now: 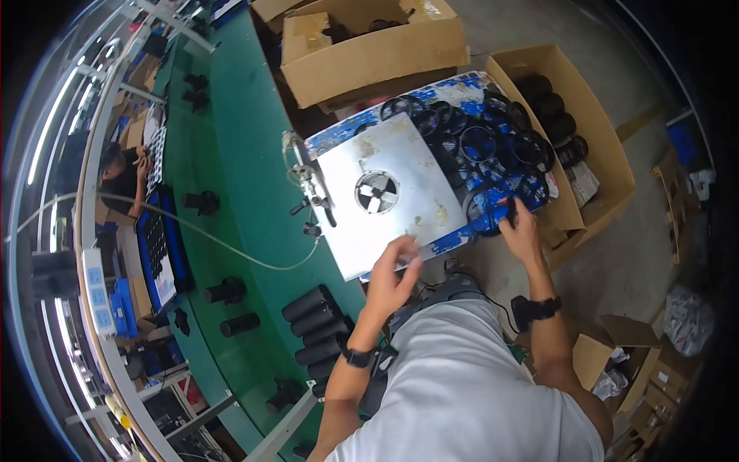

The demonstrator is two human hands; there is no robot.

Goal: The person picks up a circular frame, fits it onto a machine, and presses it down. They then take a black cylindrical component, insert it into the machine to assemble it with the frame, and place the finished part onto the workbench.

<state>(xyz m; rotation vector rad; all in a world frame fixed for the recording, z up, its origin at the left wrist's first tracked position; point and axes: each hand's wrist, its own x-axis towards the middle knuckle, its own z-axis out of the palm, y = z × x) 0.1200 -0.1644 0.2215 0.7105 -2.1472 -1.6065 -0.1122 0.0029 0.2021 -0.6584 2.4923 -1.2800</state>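
Note:
My left hand (394, 279) is at the near edge of a square metal plate (416, 177), its fingers loosely curved and thumb apart, with nothing in it. In the plate is a round opening holding a fan-like part with pale blades (376, 192). A metal clamp-like fitting with a hose (309, 185) stands at the plate's left edge. To the right, my right hand (525, 231) has thumb and fingers closed round a small dark thing with a bit of orange; its kind is not clear. Black round rings (477, 143) lie heaped just beyond it on a worn blue surface (450, 242).
A cardboard box (608, 146) with black round parts stands at the right, another carton (377, 58) at the far side. On the green bench (239, 138) at left lie black cylinders (317, 312). Another person (123, 173) works beyond it. Open cartons (593, 358) lie at lower right.

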